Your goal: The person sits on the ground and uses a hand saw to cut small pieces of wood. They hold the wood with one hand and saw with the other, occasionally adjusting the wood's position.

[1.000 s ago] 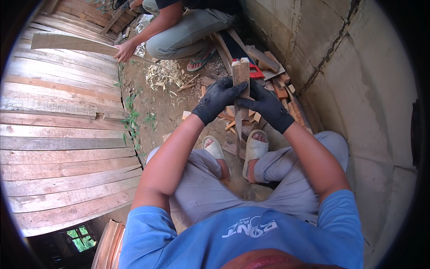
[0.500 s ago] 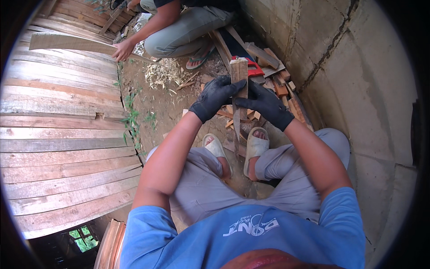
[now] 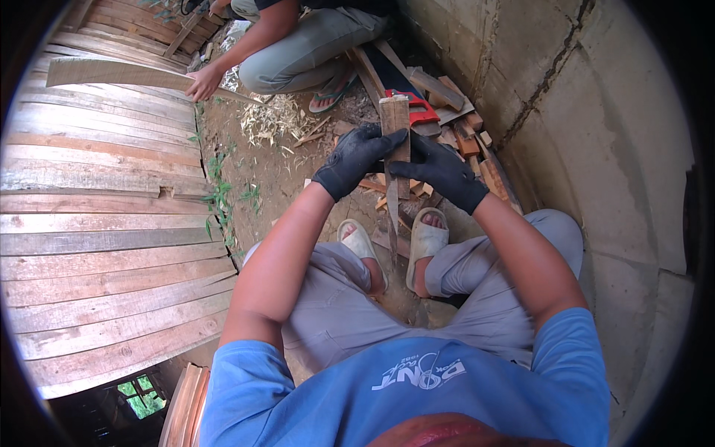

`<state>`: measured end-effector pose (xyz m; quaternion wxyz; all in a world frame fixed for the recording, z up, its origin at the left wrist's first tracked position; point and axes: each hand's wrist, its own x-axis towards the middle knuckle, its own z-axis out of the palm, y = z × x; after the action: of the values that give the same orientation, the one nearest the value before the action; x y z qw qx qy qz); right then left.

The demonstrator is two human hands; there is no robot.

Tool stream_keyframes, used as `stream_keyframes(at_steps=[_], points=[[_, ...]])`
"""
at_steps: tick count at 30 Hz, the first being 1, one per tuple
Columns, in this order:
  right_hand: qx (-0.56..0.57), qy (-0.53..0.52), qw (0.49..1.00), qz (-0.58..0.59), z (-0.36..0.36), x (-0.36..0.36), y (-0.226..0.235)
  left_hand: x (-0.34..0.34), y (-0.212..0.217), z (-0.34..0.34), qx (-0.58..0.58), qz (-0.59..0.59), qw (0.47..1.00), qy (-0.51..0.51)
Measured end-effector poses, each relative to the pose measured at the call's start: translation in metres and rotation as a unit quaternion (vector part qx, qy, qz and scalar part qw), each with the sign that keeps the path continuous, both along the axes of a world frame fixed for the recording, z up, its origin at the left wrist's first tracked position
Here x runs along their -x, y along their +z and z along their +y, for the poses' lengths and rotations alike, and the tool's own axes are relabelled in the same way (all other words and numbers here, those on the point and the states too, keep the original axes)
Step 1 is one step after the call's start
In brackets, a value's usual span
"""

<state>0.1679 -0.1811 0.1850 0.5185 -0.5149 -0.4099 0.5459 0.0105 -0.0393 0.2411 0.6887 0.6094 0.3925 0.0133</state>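
In front of my knees I hold a short upright wooden block [image 3: 395,118] between both black-gloved hands. My left hand [image 3: 356,158] is closed on its left side, the thumb lying across the wood. From the other side my right hand [image 3: 445,173] grips it, fingers wrapped round and partly hidden behind. A narrow, pointed strip [image 3: 392,212] hangs below the hands toward the ground; whether it is part of the wood or a separate blade I cannot tell. Just behind the block lies a saw with a red handle [image 3: 421,110].
Offcuts of wood [image 3: 465,138] are heaped along the concrete wall [image 3: 581,141] at right. A person crouches ahead, one hand [image 3: 205,80] on a long curved board [image 3: 112,72]. Wood shavings [image 3: 275,123] litter the dirt, and a plank wall [image 3: 112,223] stands at left.
The block in my hands has shifted very slightly left. My grip looks the same, and the other person's board has barely moved.
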Motion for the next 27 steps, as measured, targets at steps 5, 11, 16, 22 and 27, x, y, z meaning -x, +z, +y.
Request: stream_keyframes(at_steps=[5, 11, 16, 22, 27], points=[[0.025, 0.005, 1.0, -0.016, -0.001, 0.0, 0.003, 0.002, -0.004, 0.0, -0.002, 0.0, 1.0, -0.006], [0.024, 0.013, 0.999, -0.042, -0.002, 0.0, -0.003, 0.001, 0.007, -0.005, -0.017, 0.016, 0.999, -0.024], [0.017, 0.023, 0.999, -0.031, -0.001, 0.002, -0.005, 0.005, 0.001, -0.004, -0.001, -0.009, 1.0, -0.015], [0.026, 0.017, 0.999, -0.041, -0.002, 0.003, -0.002, 0.003, 0.007, -0.004, -0.011, 0.013, 1.0, -0.025], [-0.005, 0.011, 1.0, -0.022, -0.003, 0.009, -0.011, 0.003, 0.004, -0.002, -0.084, 0.019, 0.993, -0.082]])
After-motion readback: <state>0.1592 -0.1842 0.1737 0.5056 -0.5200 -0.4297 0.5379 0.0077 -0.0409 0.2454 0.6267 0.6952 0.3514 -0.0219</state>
